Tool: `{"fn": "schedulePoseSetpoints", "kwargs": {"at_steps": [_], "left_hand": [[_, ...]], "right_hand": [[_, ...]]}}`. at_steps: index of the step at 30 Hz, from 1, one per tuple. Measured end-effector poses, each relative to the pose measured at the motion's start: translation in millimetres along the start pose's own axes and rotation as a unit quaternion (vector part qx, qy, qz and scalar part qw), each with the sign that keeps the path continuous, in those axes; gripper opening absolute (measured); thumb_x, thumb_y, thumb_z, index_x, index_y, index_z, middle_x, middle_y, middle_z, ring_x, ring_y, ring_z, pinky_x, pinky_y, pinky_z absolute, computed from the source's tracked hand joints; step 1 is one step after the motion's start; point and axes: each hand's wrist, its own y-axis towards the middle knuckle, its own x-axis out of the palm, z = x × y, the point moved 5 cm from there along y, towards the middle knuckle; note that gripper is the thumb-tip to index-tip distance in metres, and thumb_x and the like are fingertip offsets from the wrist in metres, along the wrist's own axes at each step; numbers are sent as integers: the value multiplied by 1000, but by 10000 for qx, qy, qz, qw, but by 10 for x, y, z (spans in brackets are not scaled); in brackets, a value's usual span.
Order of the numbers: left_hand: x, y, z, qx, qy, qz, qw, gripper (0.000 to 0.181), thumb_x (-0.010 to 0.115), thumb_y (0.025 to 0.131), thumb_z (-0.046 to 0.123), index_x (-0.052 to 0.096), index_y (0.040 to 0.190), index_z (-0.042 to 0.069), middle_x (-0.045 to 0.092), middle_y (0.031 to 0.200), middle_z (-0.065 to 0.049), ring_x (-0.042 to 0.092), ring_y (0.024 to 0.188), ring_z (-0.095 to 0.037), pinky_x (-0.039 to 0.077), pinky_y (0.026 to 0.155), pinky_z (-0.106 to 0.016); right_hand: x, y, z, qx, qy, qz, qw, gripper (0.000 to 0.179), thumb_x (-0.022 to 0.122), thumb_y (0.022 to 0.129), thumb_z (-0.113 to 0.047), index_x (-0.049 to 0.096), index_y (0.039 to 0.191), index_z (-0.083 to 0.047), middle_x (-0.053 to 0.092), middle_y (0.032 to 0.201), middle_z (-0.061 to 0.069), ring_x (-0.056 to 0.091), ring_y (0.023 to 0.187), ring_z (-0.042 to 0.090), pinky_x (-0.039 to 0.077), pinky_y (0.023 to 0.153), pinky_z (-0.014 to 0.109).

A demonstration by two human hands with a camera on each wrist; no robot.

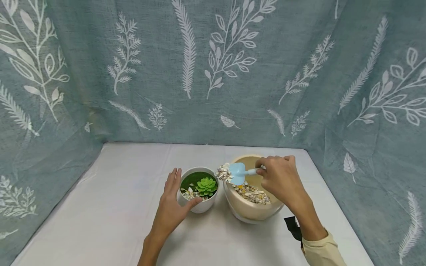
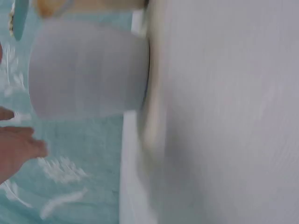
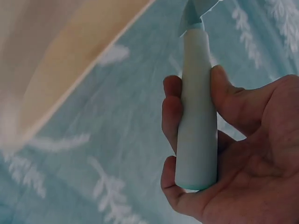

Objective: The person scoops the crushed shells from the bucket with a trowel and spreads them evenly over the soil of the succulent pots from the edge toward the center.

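Pale-blue plastic shovel point(image 1: 237, 173) clasped in right-hand grip point(image 1: 280, 179), pointed its heaped mottled pebbles point(image 1: 223, 172) left, toward the adjacent round white pot point(image 1: 201, 208). Held left-hand grip point(image 1: 173, 205) outspread, empty, at that pot's left.

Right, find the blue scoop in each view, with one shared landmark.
Head: blue scoop, right of centre.
Left wrist: only its blade, near the top-left corner.
Right wrist: handle right of centre, blade cut by the top edge.
Shared landmark: leaf-print cloth.
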Motion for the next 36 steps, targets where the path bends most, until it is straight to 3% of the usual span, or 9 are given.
{"fn": "schedulePoseSetpoints", "kwargs": {"at_steps": [3,6,9,13,17,23,27,31,36], "left_hand": [[-9,77,-148,-510,-322,-637,9961,111,84,87,43,17,169,12,16,176,-18,20,161,-46,31,123,-69],[72,131,-190,-759,-515,-1191,9886,121,88,83,46,10,170,14,11,177,-15,18,162,-44,31,124,-67],[181,164,-183,-853,-608,-1423,9843,130,92,77,47,7,170,15,23,174,-17,33,156,-44,38,121,-65],[257,183,-154,-902,-666,-1345,9846,135,94,74,45,5,170,15,33,170,-19,47,148,-44,46,114,-63],[274,200,-131,-934,-677,-1300,9848,133,93,75,45,5,170,15,33,170,-19,48,148,-43,48,113,-62],[272,241,-120,-996,-753,-1236,9844,131,94,75,44,8,170,14,43,165,-20,53,145,-40,50,111,-60],[251,247,-137,-970,-753,-1194,9852,129,94,76,44,10,170,13,41,166,-20,51,146,-40,49,112,-60],[186,204,-186,-997,-653,-1268,9847,129,91,77,50,11,170,12,36,168,-21,46,150,-42,47,114,-62],[54,147,-269,-1181,-480,-1291,9834,129,90,77,54,9,170,14,32,170,-22,38,154,-45,42,117,-66]], "right_hand": [[157,67,-149,-162,-98,-2,9998,5,81,87,-8,80,89,-13,71,73,0,58,65,16,36,74,41],[332,118,-310,-344,-272,30,9990,6,81,85,-7,79,85,-13,71,73,1,62,67,20,37,72,39],[475,148,-457,-563,-693,141,9959,9,83,81,-8,76,81,-13,68,71,3,63,68,23,40,71,41],[571,169,-633,-885,-1483,364,9843,15,84,74,-7,71,76,-14,64,69,3,60,68,24,44,73,42],[576,186,-770,-1174,-2062,642,9693,16,82,76,-6,69,72,-14,62,69,4,59,70,24,47,78,44],[502,202,-890,-1670,-2420,1256,9475,20,78,81,-3,66,69,-13,62,69,4,60,73,24,50,87,45],[466,193,-931,-1959,-2500,1711,9327,22,76,86,-3,66,70,-13,63,71,4,61,75,24,50,89,44],[433,164,-929,-1909,-2376,1898,9333,15,75,87,-4,70,76,-12,66,74,5,60,75,25,50,87,43],[328,131,-822,-1493,-1945,1803,9526,15,77,77,-1,76,87,-12,71,80,7,63,76,26,50,84,46]]}}
